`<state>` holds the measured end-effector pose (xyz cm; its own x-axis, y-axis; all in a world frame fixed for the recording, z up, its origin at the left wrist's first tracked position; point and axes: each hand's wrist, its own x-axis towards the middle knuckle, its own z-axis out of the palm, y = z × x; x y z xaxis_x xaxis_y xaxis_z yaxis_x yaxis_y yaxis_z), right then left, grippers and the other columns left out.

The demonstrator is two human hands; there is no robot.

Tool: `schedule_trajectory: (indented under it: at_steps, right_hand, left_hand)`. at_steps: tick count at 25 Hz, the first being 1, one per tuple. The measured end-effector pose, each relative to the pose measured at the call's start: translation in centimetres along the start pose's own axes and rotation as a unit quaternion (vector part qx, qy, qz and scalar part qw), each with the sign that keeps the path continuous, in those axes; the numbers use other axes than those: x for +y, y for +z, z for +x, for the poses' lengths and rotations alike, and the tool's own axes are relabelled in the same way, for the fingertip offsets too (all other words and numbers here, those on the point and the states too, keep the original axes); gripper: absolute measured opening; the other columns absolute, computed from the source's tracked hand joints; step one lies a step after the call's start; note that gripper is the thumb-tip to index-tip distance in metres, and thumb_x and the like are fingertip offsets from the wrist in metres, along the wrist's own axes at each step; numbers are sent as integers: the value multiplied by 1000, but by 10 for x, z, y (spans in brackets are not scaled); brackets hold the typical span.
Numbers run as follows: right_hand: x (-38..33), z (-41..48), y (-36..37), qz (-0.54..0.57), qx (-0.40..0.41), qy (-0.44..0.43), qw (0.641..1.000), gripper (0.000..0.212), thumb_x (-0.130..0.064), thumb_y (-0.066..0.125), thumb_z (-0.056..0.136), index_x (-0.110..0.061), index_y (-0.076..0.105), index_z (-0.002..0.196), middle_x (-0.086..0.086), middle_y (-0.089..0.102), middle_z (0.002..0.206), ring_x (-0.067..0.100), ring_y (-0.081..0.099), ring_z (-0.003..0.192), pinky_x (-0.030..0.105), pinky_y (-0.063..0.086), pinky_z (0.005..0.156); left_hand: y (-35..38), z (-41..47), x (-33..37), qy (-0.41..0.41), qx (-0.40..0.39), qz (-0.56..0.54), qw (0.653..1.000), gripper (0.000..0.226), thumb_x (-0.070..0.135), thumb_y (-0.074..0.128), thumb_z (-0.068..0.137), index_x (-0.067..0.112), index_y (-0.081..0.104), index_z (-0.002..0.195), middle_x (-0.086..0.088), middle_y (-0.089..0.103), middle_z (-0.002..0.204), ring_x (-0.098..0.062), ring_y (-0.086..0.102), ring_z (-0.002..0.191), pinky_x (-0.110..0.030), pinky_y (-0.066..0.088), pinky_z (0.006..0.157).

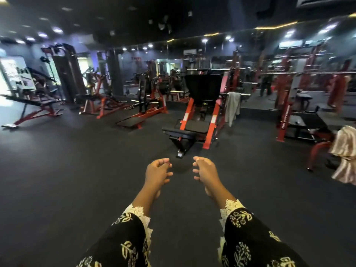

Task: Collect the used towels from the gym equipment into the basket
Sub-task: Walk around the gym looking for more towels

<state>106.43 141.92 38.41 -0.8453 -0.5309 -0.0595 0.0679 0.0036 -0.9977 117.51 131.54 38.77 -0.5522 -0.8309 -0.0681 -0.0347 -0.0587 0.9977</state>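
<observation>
Your left hand (158, 173) & right hand (205, 170), btm centre: fingers loosely curled, holding nothing. Beige towel (344, 151) hangs at right edge; grey towel (233, 106) on leg press (198, 112), centre-right. Basket not in view. Both towels left to collect.

Small ceiling spotlights (57, 30) at eleven o'clock are lighting the room dimly; a bright opening (7, 79) at nine o'clock is blowing out white. Edges are bending and blurring.
</observation>
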Motion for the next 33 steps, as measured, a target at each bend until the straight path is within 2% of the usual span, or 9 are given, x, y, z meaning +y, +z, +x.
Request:
schedule_trajectory:
  at_steps: [5, 9, 14, 17, 19, 24, 27, 33]
  right_hand:
    - [-25, 98, 12, 19, 50, 1, 999, 14, -24, 48, 97, -22, 61, 93, -4, 56, 83, 11, 53, 75, 26, 44, 60]
    - [-32, 181, -6, 10, 103, 15, 994, 13, -27, 49, 96, -25, 59, 89, -5, 53, 77, 16, 51, 78, 32, 45, 67]
    - [-38, 310, -48, -3, 164, -14, 986, 14, -26, 47, 94, -25, 61, 92, -5, 56, 76, 15, 53, 75, 33, 46, 67]
    - [-47, 403, -79, -6, 189, -29, 981, 12, -30, 50, 92, -28, 61, 88, -5, 59, 76, 15, 55, 73, 35, 48, 69]
    - [-59, 461, -98, -16, 195, -33, 980, 11, -31, 51, 92, -29, 60, 87, -5, 60, 78, 14, 56, 72, 35, 49, 70]
    - [-102, 622, -141, -36, 200, -54, 978, 15, -28, 48, 93, -27, 61, 99, -4, 61, 85, 16, 58, 79, 36, 52, 74]
    - [-106, 698, -158, -41, 198, -48, 978, 12, -28, 48, 93, -30, 60, 90, -4, 60, 83, 17, 58, 81, 36, 51, 73]
    - [-83, 892, -194, -46, 220, -36, 974, 11, -29, 48, 93, -33, 58, 90, -4, 62, 87, 16, 60, 81, 39, 54, 79]
  left_hand:
    - [34, 120, 30, 15, -52, 24, 998, 16, 18, 52, 95, 20, 62, 108, -2, 69, 100, -19, 64, 80, -27, 47, 62]
    - [87, 207, 41, 14, -100, 36, 994, 17, 17, 51, 95, 19, 61, 109, -2, 68, 98, -19, 63, 78, -27, 45, 62]
    - [184, 324, 51, 25, -160, 21, 987, 18, 14, 49, 95, 18, 59, 109, 1, 66, 91, -21, 63, 79, -27, 44, 61]
    - [256, 402, 61, 33, -189, 14, 981, 20, 12, 47, 95, 16, 57, 112, -1, 65, 95, -20, 61, 75, -26, 41, 60]
    - [299, 449, 75, 37, -200, 9, 979, 20, 12, 47, 95, 15, 57, 113, -4, 64, 99, -19, 60, 72, -26, 39, 58]
    - [412, 573, 111, 65, -221, 7, 973, 23, 14, 50, 95, 15, 59, 116, -3, 67, 102, -22, 65, 83, -29, 47, 64]
    - [458, 635, 105, 43, -224, 4, 974, 22, 14, 50, 94, 17, 59, 114, -4, 67, 103, -25, 66, 88, -30, 47, 66]
    - [560, 805, 75, 27, -218, 5, 976, 22, 14, 51, 94, 15, 60, 114, -6, 68, 103, -20, 63, 76, -29, 46, 63]
